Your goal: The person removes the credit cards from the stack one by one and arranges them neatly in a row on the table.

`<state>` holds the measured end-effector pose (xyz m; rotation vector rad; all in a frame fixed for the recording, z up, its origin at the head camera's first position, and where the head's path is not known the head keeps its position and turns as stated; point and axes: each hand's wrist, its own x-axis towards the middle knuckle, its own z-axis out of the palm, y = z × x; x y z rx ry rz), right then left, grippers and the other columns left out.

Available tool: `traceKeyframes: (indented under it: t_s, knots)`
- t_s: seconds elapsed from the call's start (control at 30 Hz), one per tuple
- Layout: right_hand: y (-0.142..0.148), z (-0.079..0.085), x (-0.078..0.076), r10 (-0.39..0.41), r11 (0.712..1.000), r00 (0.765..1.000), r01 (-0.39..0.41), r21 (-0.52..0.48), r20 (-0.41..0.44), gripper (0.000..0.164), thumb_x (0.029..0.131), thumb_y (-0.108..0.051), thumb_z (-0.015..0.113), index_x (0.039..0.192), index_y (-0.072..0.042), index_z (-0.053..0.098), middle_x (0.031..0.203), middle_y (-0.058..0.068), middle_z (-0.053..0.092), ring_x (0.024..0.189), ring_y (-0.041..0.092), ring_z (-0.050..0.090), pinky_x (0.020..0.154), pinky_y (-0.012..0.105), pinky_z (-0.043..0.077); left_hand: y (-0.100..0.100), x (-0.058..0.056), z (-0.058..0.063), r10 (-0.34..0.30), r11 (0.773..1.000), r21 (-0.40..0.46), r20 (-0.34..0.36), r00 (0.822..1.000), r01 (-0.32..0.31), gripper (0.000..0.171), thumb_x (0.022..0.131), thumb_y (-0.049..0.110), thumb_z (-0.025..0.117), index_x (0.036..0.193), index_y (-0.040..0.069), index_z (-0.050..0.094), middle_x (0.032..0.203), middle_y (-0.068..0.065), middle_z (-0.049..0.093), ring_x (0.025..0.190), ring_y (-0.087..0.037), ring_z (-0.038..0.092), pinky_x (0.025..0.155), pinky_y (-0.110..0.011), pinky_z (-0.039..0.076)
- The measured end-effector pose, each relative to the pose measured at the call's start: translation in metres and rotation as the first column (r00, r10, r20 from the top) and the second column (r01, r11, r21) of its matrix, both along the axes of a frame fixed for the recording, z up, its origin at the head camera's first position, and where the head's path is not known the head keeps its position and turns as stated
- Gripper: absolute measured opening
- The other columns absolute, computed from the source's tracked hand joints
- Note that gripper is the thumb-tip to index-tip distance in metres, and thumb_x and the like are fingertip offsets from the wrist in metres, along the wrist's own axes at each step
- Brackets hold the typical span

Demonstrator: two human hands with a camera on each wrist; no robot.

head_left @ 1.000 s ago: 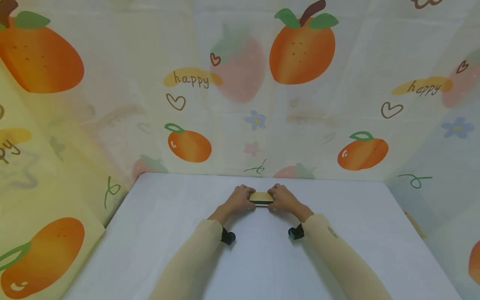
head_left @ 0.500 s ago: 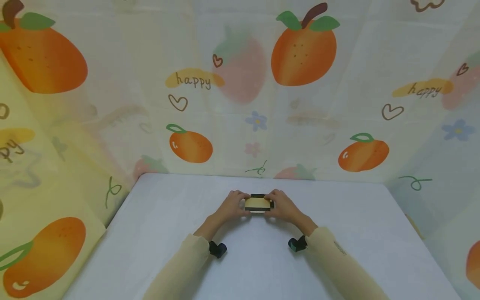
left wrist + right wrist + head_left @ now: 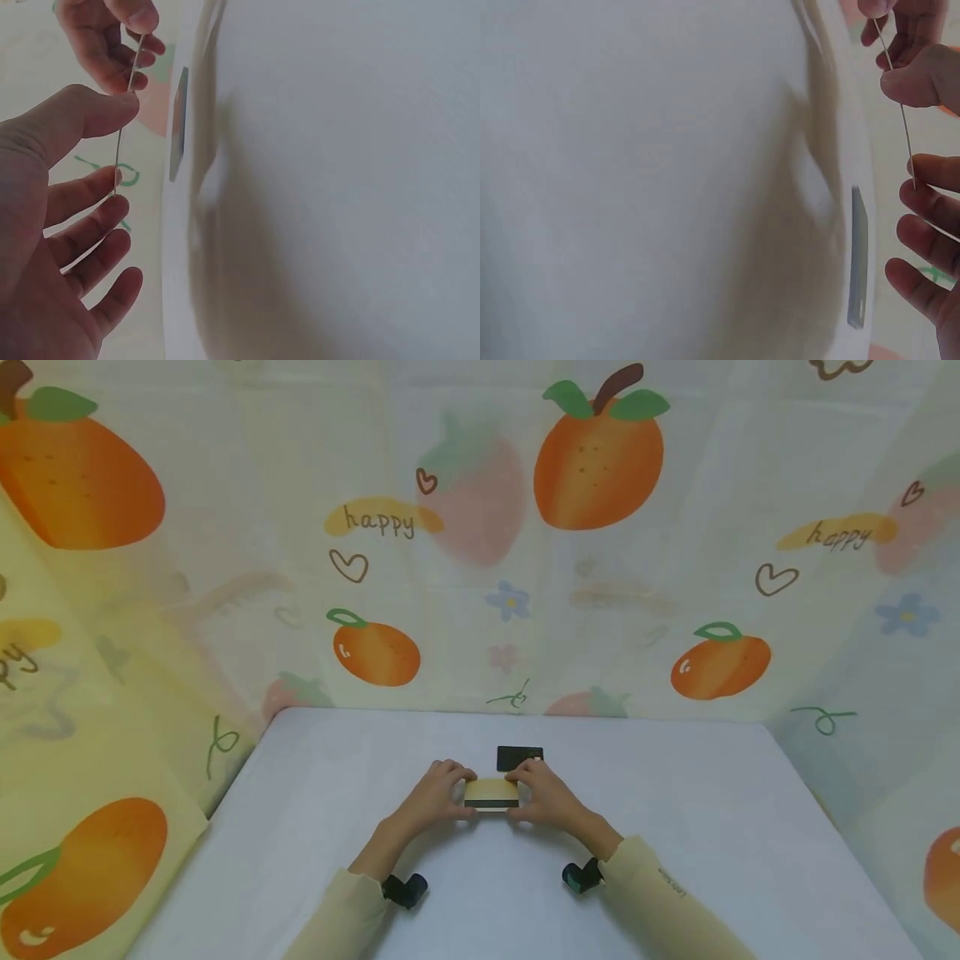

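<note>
A thin yellow card [image 3: 491,790] with a black stripe along its near edge, like a bank card, is held between both hands. My left hand [image 3: 433,795] pinches its left end, and my right hand [image 3: 551,799] pinches its right end. Both wrist views show the card edge-on as a thin line [image 3: 119,154], clear of the table. Thumb and forefingers grip it; the other fingers are spread loosely. Just behind the right fingertips, a black card [image 3: 513,757] lies flat on the table, its near right corner hidden by that hand.
The white tabletop [image 3: 637,760] spreads under both arms. Its back edge meets a fruit-printed cloth [image 3: 480,643], which also hangs at both sides. A black wrist camera [image 3: 406,890] is strapped at each cuff.
Both hands have drawn the yellow card toward the body and a little to the left. The black card behind, first hidden, then partly covered, now shows almost whole on the table.
</note>
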<state>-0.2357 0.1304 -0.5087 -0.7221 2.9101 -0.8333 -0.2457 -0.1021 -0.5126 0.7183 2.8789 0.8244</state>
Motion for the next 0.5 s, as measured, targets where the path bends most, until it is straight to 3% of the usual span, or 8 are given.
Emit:
traceKeyframes:
  t_s: [0.33, 0.5]
  knots:
    - [-0.025, -0.005, 0.014, 0.042, 0.999, 0.999, -0.043, 0.020, 0.016, 0.050, 0.074, -0.030, 0.080, 0.117, -0.009, 0.067, 0.108, 0.002, 0.057, 0.100, 0.017, 0.050, 0.088, 0.035, 0.048, -0.028, 0.018, -0.007, 0.038, 0.999, 0.004, 0.009, 0.999, -0.039, 0.050, 0.068, 0.028, 0.086, 0.112, 0.012, 0.067, 0.108, -0.004, 0.061, 0.106, -0.023, 0.051, 0.093, -0.046, 0.046]
    - [-0.039, -0.010, 0.017, 0.070, 0.995, 0.997, -0.070, 0.068, 0.012, 0.050, 0.074, -0.033, 0.081, 0.117, -0.011, 0.068, 0.105, 0.000, 0.058, 0.098, 0.014, 0.051, 0.087, 0.030, 0.048, -0.043, 0.029, -0.012, 0.013, 1.000, 0.019, -0.057, 0.998, -0.012, 0.048, 0.068, 0.027, 0.086, 0.108, 0.008, 0.067, 0.102, -0.005, 0.061, 0.100, -0.024, 0.052, 0.087, -0.044, 0.047]
